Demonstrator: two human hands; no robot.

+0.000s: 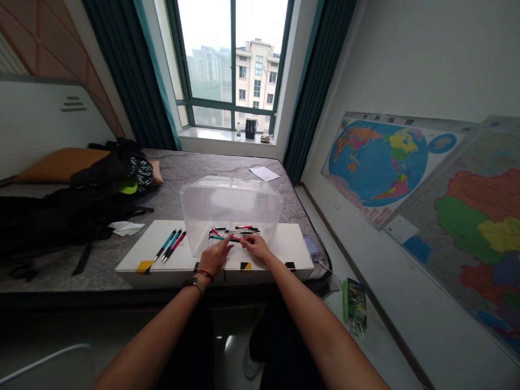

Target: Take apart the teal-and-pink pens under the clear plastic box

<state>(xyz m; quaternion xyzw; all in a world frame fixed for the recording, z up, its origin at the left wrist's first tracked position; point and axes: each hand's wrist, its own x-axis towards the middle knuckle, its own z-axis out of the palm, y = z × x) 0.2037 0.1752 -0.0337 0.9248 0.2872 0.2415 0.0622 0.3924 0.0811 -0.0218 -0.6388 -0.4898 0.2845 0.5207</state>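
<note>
A red and black pen [236, 239] lies across the gap between my hands, at the mouth of a clear plastic box [231, 203] tipped on its side. The fingers of my right hand [258, 249] are pinched on its right end. My left hand [214, 255] is at its other end, index finger stretched out and thumb apart from it; whether it touches the pen is unclear. Several loose pens [244, 232] lie inside the box just beyond my fingers. To the left, teal and red pens [169, 246] lie side by side on a white carton [140, 244].
The cartons rest on a grey mattress [170, 168]. Dark bags [97, 173] are piled on the left, near a crumpled tissue [125, 227]. A white sheet of paper [264, 173] lies behind the box. A pixelated object [314, 248] with a cable sits at the right edge.
</note>
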